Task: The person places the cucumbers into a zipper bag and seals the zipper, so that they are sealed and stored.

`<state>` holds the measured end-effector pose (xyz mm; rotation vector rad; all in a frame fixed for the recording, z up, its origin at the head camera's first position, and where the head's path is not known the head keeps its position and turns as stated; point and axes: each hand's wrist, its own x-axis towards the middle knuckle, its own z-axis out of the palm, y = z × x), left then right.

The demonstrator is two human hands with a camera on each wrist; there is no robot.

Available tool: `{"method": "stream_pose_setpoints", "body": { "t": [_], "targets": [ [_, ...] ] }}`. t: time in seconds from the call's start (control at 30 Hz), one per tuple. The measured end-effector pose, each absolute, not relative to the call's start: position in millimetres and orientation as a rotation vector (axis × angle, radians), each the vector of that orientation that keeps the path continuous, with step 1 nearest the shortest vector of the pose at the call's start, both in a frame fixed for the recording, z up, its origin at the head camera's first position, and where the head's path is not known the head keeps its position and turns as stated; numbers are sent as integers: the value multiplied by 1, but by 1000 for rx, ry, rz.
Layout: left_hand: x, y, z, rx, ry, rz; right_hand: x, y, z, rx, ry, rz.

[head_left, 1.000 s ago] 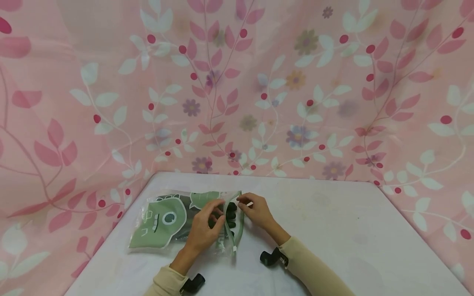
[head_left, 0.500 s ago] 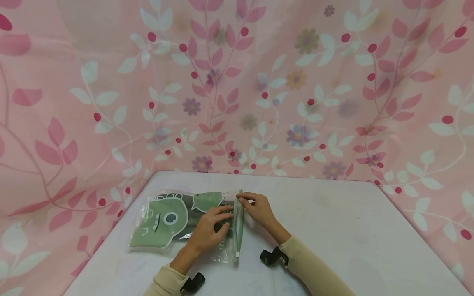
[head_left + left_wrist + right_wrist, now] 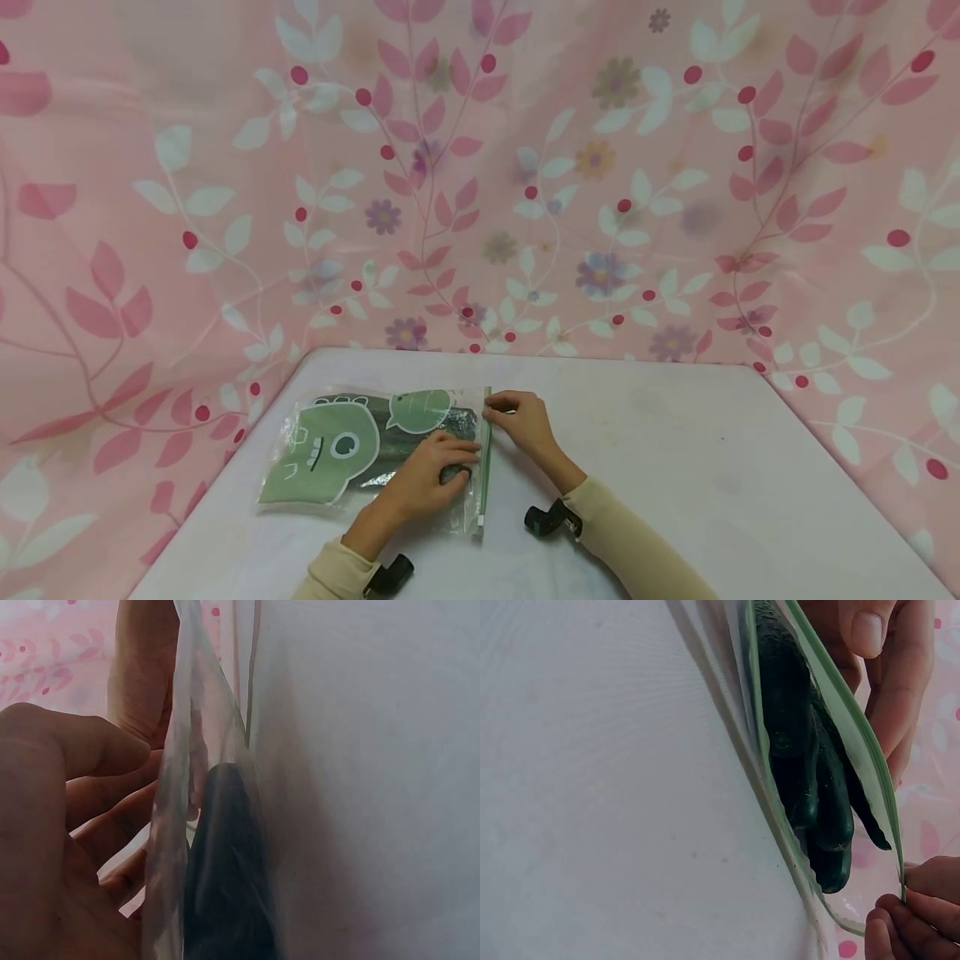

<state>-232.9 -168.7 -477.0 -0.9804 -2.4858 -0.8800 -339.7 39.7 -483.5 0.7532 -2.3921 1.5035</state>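
Observation:
A clear slider zip bag (image 3: 318, 467) with green cartoon creatures printed on it lies flat on the table, its mouth facing right. Inside are several dark green cucumbers (image 3: 831, 787); their ends show through the gaping mouth in the right wrist view. My left hand (image 3: 427, 479) rests on the bag's upper face near the mouth, fingers loosely bent. With thumb and fingers, my right hand (image 3: 525, 421) pinches the far end of the green zip strip (image 3: 870, 742). The white slider (image 3: 481, 520) sits at the strip's near end. In the left wrist view, clear film hides part of the contents.
The bag lies on the left half of a white-covered table (image 3: 645, 467). A pink curtain (image 3: 555, 167) with leaves and flowers hangs behind it. Each wrist carries a small black camera (image 3: 543, 518).
The bag's mouth, wide a second ago, has flattened to a narrow gap with its edge straighter. My left hand has shifted right and lower over the bag. The right hand stays at the far corner.

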Motion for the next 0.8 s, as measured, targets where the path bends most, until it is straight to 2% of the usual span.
{"method": "stream_pose_setpoints", "body": {
  "t": [0.3, 0.53, 0.8],
  "targets": [
    [-233, -169, -479, -941, -2496, -860, -338, 43, -481, 729, -2399, 1561],
    [-233, -169, -479, -966, -2460, -860, -324, 50, -483, 776, -2486, 1530],
    [-234, -169, -478, -980, -2486, -814, -299, 65, -482, 1027, -2732, 1499]
  ]
}}
